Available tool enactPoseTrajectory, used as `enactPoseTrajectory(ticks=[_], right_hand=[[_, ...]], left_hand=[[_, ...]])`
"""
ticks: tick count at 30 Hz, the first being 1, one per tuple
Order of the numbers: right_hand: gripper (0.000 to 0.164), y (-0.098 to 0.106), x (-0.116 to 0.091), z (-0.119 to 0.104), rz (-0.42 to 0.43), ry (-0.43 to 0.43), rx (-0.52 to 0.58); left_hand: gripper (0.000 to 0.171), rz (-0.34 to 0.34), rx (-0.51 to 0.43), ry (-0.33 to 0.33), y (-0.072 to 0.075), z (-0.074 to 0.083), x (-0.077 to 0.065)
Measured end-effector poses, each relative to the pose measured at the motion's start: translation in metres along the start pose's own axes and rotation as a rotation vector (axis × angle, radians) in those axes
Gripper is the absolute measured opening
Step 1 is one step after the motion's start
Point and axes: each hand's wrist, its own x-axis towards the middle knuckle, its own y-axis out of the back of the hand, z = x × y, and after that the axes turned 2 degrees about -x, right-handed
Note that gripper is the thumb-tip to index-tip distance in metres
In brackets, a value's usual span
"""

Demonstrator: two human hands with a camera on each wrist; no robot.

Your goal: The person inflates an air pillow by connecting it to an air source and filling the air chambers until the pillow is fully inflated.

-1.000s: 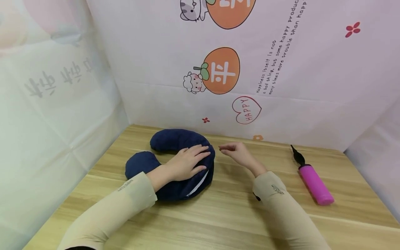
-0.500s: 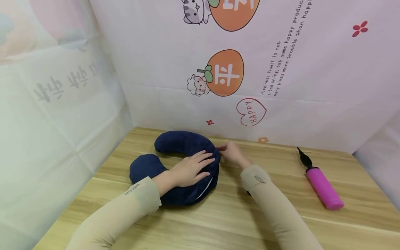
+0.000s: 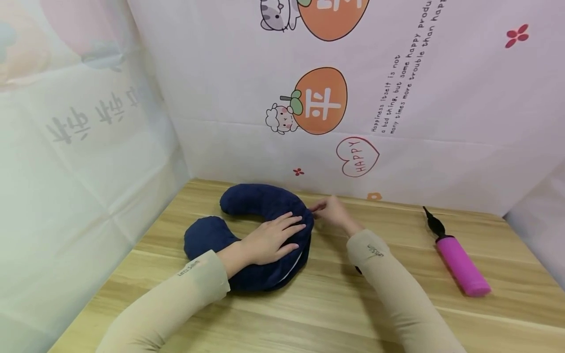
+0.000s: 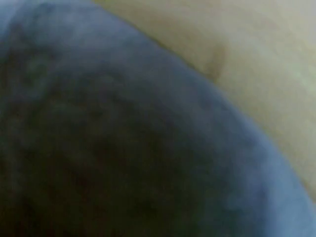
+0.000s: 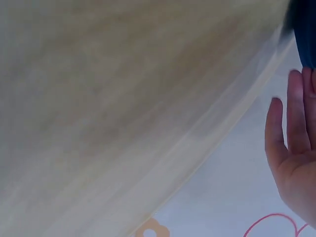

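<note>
A navy U-shaped neck pillow lies on the wooden table, its two ends pointing left. Along its right side runs a narrow slit with white showing through. My left hand rests flat on top of the pillow with its fingers spread. My right hand is at the pillow's far right edge, thumb and forefinger pinching there; the exact bit between them is too small to see. In the right wrist view, fingers reach up to the navy cloth. Blurred pillow fabric fills the left wrist view.
A pink hand pump with a black nozzle lies on the table at the right. A printed white sheet hangs behind the table, and another sheet stands along its left side.
My right hand has come left to the pillow's edge and now pinches there. The white slit looks narrower. My left hand stays on the pillow while the head view shifts slightly.
</note>
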Motion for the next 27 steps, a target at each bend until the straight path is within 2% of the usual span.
enactPoseTrajectory(ticks=[6, 13, 27], right_hand=[[0.018, 0.013, -0.001, -0.002, -0.092, -0.077, 0.081], [0.017, 0.019, -0.003, -0.001, -0.154, -0.134, 0.127], [0.014, 0.019, -0.019, 0.003, -0.223, -0.116, 0.132]], left_hand=[[0.055, -0.008, -0.015, 0.019, 0.000, -0.001, 0.000], [0.056, -0.039, -0.043, 0.049, -0.001, 0.001, 0.001], [0.056, -0.031, -0.057, 0.059, -0.001, 0.002, 0.001]])
